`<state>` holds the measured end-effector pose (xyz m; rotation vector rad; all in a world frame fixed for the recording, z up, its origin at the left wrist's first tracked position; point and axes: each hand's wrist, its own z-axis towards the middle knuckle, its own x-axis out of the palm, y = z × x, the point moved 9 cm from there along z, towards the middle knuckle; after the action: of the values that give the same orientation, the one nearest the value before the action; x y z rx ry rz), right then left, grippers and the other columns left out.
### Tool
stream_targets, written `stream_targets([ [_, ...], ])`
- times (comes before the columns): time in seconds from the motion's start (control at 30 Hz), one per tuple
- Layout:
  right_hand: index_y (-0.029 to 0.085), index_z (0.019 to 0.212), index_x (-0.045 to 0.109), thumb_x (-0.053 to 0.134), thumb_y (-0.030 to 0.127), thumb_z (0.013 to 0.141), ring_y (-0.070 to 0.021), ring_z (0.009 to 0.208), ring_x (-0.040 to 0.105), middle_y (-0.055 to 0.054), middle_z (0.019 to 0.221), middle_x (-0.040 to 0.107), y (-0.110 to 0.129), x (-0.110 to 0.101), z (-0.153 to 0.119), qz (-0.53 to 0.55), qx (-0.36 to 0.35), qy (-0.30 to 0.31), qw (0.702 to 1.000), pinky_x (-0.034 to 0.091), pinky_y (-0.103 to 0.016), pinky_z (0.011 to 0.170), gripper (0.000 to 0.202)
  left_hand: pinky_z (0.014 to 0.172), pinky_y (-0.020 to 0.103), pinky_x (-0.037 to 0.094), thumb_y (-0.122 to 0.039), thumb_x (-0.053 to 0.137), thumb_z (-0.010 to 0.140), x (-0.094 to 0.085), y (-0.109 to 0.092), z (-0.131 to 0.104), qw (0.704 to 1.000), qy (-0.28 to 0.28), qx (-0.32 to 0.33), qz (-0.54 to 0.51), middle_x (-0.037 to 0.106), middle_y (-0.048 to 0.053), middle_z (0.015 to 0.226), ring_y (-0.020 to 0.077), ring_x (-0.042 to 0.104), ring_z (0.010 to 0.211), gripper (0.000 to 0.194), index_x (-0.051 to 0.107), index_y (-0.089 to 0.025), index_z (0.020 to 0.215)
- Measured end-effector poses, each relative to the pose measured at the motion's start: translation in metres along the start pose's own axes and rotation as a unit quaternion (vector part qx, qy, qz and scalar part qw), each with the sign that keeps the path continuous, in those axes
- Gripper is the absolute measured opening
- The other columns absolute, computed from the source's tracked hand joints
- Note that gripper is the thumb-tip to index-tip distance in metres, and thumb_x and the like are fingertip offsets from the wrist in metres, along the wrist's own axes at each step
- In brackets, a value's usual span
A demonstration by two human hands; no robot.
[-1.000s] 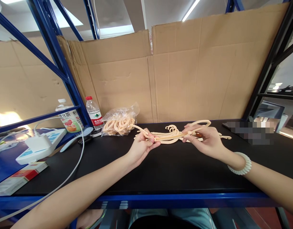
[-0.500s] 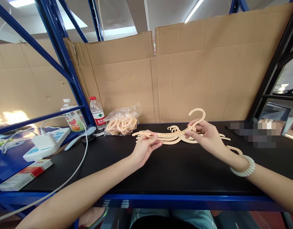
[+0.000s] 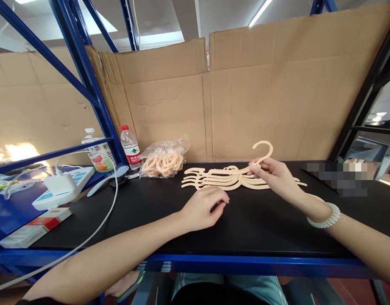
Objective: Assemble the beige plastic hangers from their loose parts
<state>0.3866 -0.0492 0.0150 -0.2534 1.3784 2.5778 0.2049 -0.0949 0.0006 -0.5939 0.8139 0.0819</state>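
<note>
My right hand point(image 3: 271, 171) pinches a beige hanger point(image 3: 227, 171) near the base of its hook, which points up. This hanger lies over or just above a row of several similar beige hangers point(image 3: 220, 183) on the black tabletop. In front of the row, my left hand point(image 3: 207, 207) hovers low with its fingers curled, thumb and fingertips a little apart and nothing between them.
A clear bag of beige rings point(image 3: 163, 164) stands at the back left, beside a red-capped bottle point(image 3: 131, 150) and a drink bottle point(image 3: 99, 154). Further left are a brush point(image 3: 107, 180), a power strip point(image 3: 80, 182), a box point(image 3: 36, 228) and a white cable point(image 3: 102, 224).
My left hand has let go of the hanger's left end and moved right and toward me. The hook in my right hand has risen slightly.
</note>
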Motion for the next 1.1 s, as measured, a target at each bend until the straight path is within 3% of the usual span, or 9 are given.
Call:
stream_targets([
  [0.07, 0.016, 0.089, 0.059, 0.063, 0.055, 0.079, -0.0194, 0.076, 0.063, -0.006, 0.078, 0.066, -0.002, 0.009, -0.001, -0.007, 0.01, 0.039, 0.999, 0.049, -0.03, 0.067, 0.04, 0.091, 0.041, 0.047, -0.011, 0.047, 0.086, -0.002, -0.026, -0.003, 0.976, -0.005, 0.14, 0.166, 0.067, 0.008, 0.102, 0.0235, 0.058, 0.104, 0.017, 0.061, -0.018, 0.091],
  [0.13, 0.016, 0.09, 0.06, 0.061, 0.054, 0.08, -0.0185, 0.075, 0.062, -0.006, 0.081, 0.066, -0.004, 0.017, -0.003, -0.021, 0.012, 0.068, 0.997, 0.049, -0.03, 0.066, 0.039, 0.095, 0.043, 0.044, -0.012, 0.048, 0.087, -0.01, -0.028, -0.003, 0.95, -0.038, 0.17, 0.258, 0.065, 0.009, 0.111, 0.0247, 0.055, 0.109, 0.019, 0.059, -0.018, 0.101],
  [0.23, 0.016, 0.089, 0.062, 0.062, 0.052, 0.08, -0.0162, 0.07, 0.058, -0.005, 0.081, 0.064, -0.011, 0.026, -0.004, -0.023, 0.027, 0.097, 0.995, 0.049, -0.031, 0.066, 0.037, 0.085, 0.039, 0.049, -0.02, 0.054, 0.087, -0.019, -0.004, 0.002, 0.944, -0.054, 0.1, 0.31, 0.064, 0.01, 0.11, 0.024, 0.059, 0.101, 0.024, 0.053, -0.017, 0.111],
  [0.37, 0.016, 0.083, 0.062, 0.066, 0.046, 0.076, -0.0146, 0.066, 0.057, -0.005, 0.083, 0.064, -0.023, 0.033, -0.004, -0.019, 0.056, 0.111, 0.992, 0.048, -0.031, 0.065, 0.031, 0.067, 0.028, 0.048, -0.02, 0.053, 0.088, -0.012, 0.024, 0.004, 0.943, -0.003, 0.026, 0.331, 0.067, 0.002, 0.09, 0.0175, 0.064, 0.08, 0.007, 0.058, -0.02, 0.093],
  [0.5, 0.018, 0.1, 0.059, 0.067, 0.032, 0.073, -0.0159, 0.071, 0.06, 0.0, 0.075, 0.063, -0.032, 0.031, -0.002, -0.094, 0.059, 0.12, 0.987, 0.049, -0.03, 0.069, 0.032, 0.063, 0.026, 0.045, -0.02, 0.056, 0.083, -0.01, 0.032, 0.003, 0.933, 0.02, -0.015, 0.36, 0.066, 0.0, 0.082, 0.0175, 0.063, 0.078, 0.004, 0.06, -0.021, 0.084],
  [0.67, 0.018, 0.117, 0.051, 0.068, 0.019, 0.071, -0.0162, 0.073, 0.063, 0.0, 0.078, 0.066, -0.046, 0.03, -0.004, -0.175, 0.084, 0.148, 0.97, 0.05, -0.029, 0.07, 0.049, 0.064, 0.027, 0.044, -0.022, 0.058, 0.083, -0.01, 0.041, 0.003, 0.927, 0.037, -0.039, 0.371, 0.066, 0.0, 0.08, 0.0193, 0.063, 0.083, 0.004, 0.061, -0.021, 0.08],
  [0.87, 0.018, 0.114, 0.055, 0.06, 0.014, 0.077, -0.0164, 0.072, 0.062, -0.001, 0.079, 0.066, -0.04, 0.031, -0.004, -0.275, 0.038, 0.145, 0.95, 0.05, -0.03, 0.071, 0.038, 0.075, 0.03, 0.049, -0.016, 0.049, 0.088, -0.004, 0.046, 0.004, 0.933, 0.043, -0.014, 0.357, 0.066, 0.004, 0.093, 0.0199, 0.061, 0.091, 0.014, 0.062, -0.019, 0.089],
  [1.0, 0.014, 0.114, 0.059, 0.053, 0.021, 0.084, -0.0242, 0.098, 0.059, -0.01, 0.1, 0.065, -0.031, 0.031, -0.006, -0.361, -0.018, 0.122, 0.925, 0.047, -0.037, 0.087, 0.031, 0.085, 0.037, 0.049, -0.01, 0.042, 0.089, -0.001, 0.04, 0.004, 0.937, 0.031, 0.01, 0.347, 0.065, 0.008, 0.102, 0.0229, 0.058, 0.099, 0.024, 0.062, -0.017, 0.099],
  [1.1, 0.008, 0.127, 0.052, 0.046, 0.03, 0.089, -0.0299, 0.12, 0.047, -0.017, 0.124, 0.056, -0.028, 0.04, -0.012, -0.419, -0.057, 0.135, 0.896, 0.038, -0.043, 0.102, 0.045, 0.097, 0.042, 0.044, -0.021, 0.043, 0.092, 0.004, 0.034, 0.001, 0.951, 0.034, 0.005, 0.307, 0.062, 0.011, 0.117, 0.0248, 0.054, 0.112, 0.027, 0.058, -0.016, 0.113],
])
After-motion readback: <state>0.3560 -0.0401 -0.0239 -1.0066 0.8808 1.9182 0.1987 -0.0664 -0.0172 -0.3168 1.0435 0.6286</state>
